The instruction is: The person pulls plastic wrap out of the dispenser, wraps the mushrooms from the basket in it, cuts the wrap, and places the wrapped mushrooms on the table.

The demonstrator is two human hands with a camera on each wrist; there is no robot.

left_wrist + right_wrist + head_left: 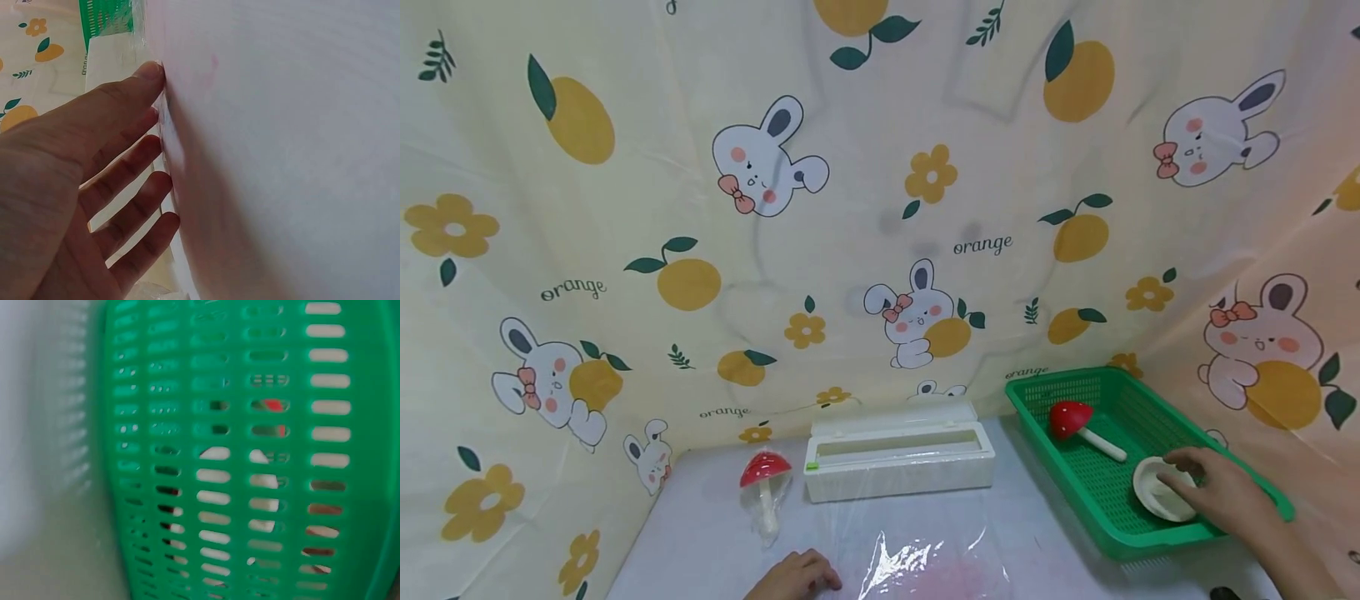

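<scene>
My right hand (1217, 487) reaches into the green basket (1112, 537), thumb and fingers curled over a toy mushroom (1150, 492) whose round white underside faces up. Another toy mushroom (1071, 419), with a red spotted cap and white stem, lies beside it in the basket. In the right wrist view the slotted basket wall (297, 444) covers most of the hand. My left hand (797, 575) rests at the left edge of a sheet of clear plastic film (925, 558), its fingers (134, 203) spread and fingertips against the table surface (287, 137).
The film runs from a white dispenser box (898, 479) with its lid raised at the back of the table. To its left lies a red-capped mushroom (766, 492) wrapped in clear film. A patterned cloth (850, 325) hangs behind and along the sides.
</scene>
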